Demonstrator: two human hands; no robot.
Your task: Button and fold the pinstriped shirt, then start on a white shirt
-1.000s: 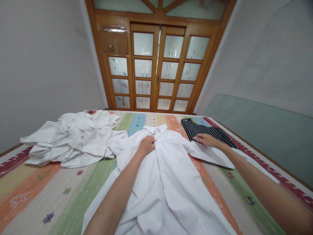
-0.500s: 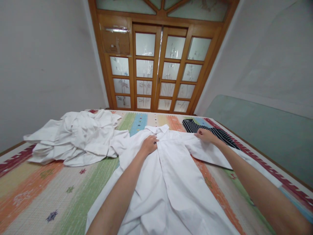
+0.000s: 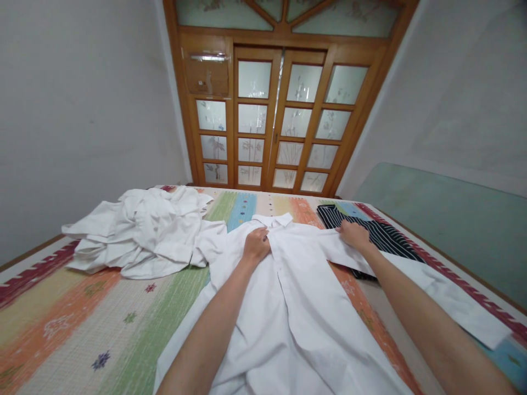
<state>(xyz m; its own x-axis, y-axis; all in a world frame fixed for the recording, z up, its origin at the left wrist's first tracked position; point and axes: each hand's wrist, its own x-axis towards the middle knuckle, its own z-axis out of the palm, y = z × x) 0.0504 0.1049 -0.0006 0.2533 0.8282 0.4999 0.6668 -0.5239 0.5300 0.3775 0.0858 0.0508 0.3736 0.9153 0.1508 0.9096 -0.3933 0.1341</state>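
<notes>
A white collared shirt (image 3: 308,285) lies front side up in the middle, its collar pointing away from me and its lower body wrinkled. My left hand (image 3: 257,244) is closed on the cloth of the front opening, just below the collar. My right hand (image 3: 354,235) pinches the upper part of the sleeve on the right side. That sleeve runs out past my right forearm, which hides part of it. The opposite sleeve reaches left against a heap of white clothes (image 3: 152,230).
A dark garment with white stripes (image 3: 387,237) lies folded at the back right, partly under the sleeve. Everything rests on a colourful striped bedcover (image 3: 119,329). Walls rise on both sides, with a pale green board (image 3: 444,219) at the right. Wooden glazed doors (image 3: 280,120) stand beyond.
The right sleeve has been drawn outward and now lies straighter over the striped garment. Both hands keep their hold on the shirt. The whole view has shifted slightly.
</notes>
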